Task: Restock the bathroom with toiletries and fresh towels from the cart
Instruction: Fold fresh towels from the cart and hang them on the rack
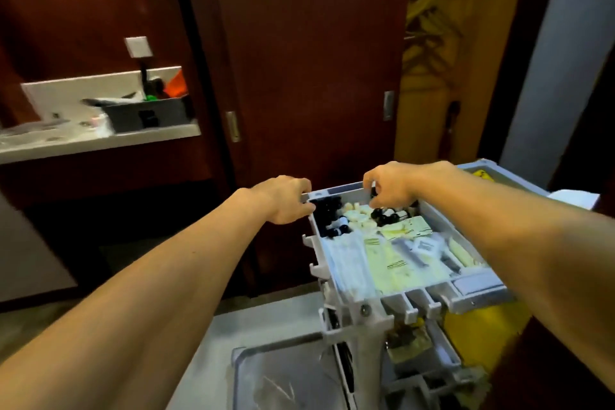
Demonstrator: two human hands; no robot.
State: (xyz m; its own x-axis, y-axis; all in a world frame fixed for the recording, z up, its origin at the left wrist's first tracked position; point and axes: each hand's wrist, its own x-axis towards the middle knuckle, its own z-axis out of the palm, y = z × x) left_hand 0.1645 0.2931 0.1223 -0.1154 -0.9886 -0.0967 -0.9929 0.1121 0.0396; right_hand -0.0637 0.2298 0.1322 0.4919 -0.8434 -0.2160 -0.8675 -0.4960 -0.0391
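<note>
The cart (362,319) is standing in front of the person, and its grey top tray (479,291) is holding the toiletries. The left hand (286,198) is gripping the far left corner of the tray, its fingers (304,188) curled over the rim. The right hand (391,185) is reaching into the far end, and its fingers (374,181) seem to be pinching a small dark-capped bottle (373,192), though blur is hiding the exact contact.

To do this step well, I think the left hand should be steadying the tray while the right is lifting one bottle straight up, so the neighbours are not rolling.

Just below the right fingers, small bottles (387,215) with black caps are lying in a loose heap beside pale round soaps (357,215). Nearer to the person, flat sachets (404,265) and wrapped packets (349,268) are lying in rows. No towels are visible. Well to the left of the left fingers, a white tabletop (100,143) is carrying a grey box (149,115).
</note>
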